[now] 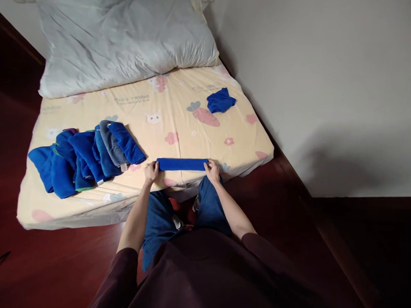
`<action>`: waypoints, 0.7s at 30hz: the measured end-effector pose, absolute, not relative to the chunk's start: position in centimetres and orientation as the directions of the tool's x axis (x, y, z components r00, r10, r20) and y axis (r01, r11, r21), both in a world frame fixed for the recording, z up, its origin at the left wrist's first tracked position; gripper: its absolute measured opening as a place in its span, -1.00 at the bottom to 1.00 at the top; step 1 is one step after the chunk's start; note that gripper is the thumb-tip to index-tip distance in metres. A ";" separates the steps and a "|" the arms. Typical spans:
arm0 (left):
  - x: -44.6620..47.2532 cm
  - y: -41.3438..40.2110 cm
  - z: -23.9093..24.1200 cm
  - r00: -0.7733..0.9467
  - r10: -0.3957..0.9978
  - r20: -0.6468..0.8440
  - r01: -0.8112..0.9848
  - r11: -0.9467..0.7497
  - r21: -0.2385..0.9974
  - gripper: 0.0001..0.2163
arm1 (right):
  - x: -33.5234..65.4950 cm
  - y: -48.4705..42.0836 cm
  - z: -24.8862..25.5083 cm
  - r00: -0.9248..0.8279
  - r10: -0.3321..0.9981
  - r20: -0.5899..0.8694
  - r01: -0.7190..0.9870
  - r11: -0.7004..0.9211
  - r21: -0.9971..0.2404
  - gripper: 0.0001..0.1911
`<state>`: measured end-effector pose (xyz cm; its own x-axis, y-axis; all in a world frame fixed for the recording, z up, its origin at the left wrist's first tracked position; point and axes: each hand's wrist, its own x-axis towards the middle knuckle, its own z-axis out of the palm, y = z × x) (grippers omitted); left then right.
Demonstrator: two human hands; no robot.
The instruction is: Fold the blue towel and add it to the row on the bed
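Fingers of the left hand (151, 171) and right hand (212, 169) pinch the 2 ends of a folded blue cloth strip (182, 164) flat on the mattress's (179, 125) near edge.

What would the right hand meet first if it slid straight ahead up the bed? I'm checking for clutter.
The right hand, gripping the folded blue strip, points up the sheet. The carrot print is flat; the small folded blue cloth comes first, roughly in line, though depth is unclear.
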<state>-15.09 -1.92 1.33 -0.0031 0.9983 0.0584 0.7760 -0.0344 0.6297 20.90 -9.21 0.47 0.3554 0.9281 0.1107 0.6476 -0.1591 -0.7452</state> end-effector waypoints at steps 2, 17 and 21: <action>-15.2 -1.9 1.4 -0.008 0.998 0.057 0.785 -0.029 0.619 -0.60 | 20.8 -9.4 0.6 0.367 0.923 0.113 0.627 -0.156 -0.763 -0.57; -13.1 -6.3 5.0 0.363 0.912 0.191 0.848 -0.408 0.338 -0.52 | 18.6 -11.4 2.6 0.125 0.937 0.326 0.886 0.042 -0.462 -0.58; -12.7 -7.0 4.3 0.391 0.916 0.090 0.852 -0.398 0.340 -0.47 | 18.6 -11.8 2.7 -0.049 0.947 0.316 0.838 0.211 -0.503 -0.59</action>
<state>-12.70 -6.98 4.33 0.3913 0.9158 0.0902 0.8522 -0.3976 0.3402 18.62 -11.79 2.67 -0.0490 0.9474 0.3162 0.8381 0.2112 -0.5030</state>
